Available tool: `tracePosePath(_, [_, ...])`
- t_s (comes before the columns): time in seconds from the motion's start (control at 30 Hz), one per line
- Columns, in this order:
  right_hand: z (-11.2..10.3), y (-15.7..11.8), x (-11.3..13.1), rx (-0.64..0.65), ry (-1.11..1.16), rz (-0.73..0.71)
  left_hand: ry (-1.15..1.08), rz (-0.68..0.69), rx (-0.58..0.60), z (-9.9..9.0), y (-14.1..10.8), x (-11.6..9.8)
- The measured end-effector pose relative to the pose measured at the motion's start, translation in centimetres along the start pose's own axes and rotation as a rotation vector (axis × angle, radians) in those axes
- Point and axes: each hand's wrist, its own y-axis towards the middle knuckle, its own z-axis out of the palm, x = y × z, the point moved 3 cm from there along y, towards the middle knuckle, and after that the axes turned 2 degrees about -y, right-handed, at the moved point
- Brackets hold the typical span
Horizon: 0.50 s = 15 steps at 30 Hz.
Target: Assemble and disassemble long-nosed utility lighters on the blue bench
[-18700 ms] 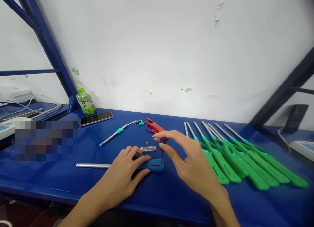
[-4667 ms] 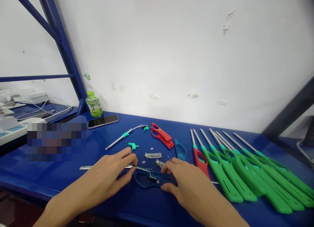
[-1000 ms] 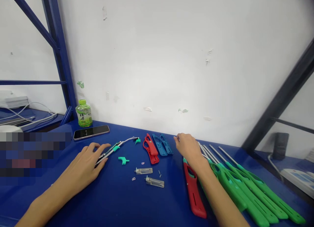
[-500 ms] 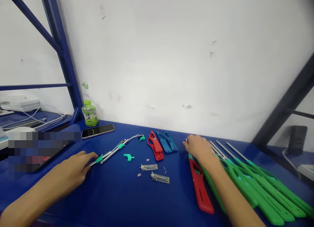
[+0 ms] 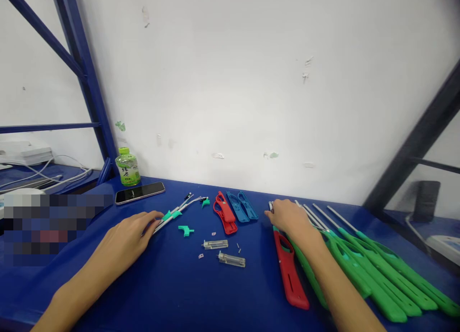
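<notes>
My left hand [image 5: 125,234] pinches the near end of a thin metal lighter tube with a teal collar [image 5: 167,216]. That tube lies against a similar one with its own teal piece [image 5: 177,214], and thin wires [image 5: 196,200] run from their far ends. My right hand [image 5: 292,219] is curled over the metal tube of a red long-neck lighter [image 5: 292,274]; its fingertips are partly hidden. Beside it, a green lighter [image 5: 309,269] lies partly under my right forearm. A loose teal trigger [image 5: 186,230] and two clear fuel tanks [image 5: 232,260] [image 5: 215,245] lie between my hands.
Red shell halves [image 5: 225,212] and blue shell halves [image 5: 242,206] lie near the wall. Several green lighters [image 5: 381,274] are fanned out at right. A phone [image 5: 140,192] and a green-capped bottle [image 5: 128,167] stand at back left. Tiny parts [image 5: 238,247] are scattered by the tanks.
My left hand has moved right and slightly forward, bringing its tube alongside the other one. My right hand stays at the red lighter's tube. The view has shifted slightly.
</notes>
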Motion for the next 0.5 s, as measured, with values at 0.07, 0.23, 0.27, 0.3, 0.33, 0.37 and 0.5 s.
tracePosePath(0.07, [0.1, -0.1, -0.1, 0.007, 0.008, -0.001, -0.018, 0.043, 0.004, 0.3, 0.0, -0.4])
tracePosePath(0.23, [0.4, -0.4, 0.0, 0.033, 0.033, -0.001, -0.029, 0.105, -0.016, 1.0, 0.0, -0.6])
tracePosePath(0.27, [0.6, -0.5, 0.2, 0.038, 0.040, -0.004, -0.027, 0.107, -0.025, 1.0, 0.0, -0.7])
tracePosePath(0.3, [0.7, -0.5, 0.3, 0.041, 0.049, -0.009, -0.025, 0.108, -0.034, 1.0, 0.0, -0.8])
tracePosePath(0.33, [0.7, -0.6, 0.4, 0.042, 0.060, -0.017, -0.022, 0.110, -0.040, 1.0, 0.0, -1.0])
tracePosePath(0.37, [0.8, -0.5, 0.6, 0.043, 0.073, -0.027, -0.019, 0.113, -0.052, 0.9, -0.1, -1.1])
tracePosePath(0.5, [1.0, 0.1, 0.5, 0.063, 0.137, -0.062, -0.008, 0.174, -0.176, 0.1, -0.4, -2.0])
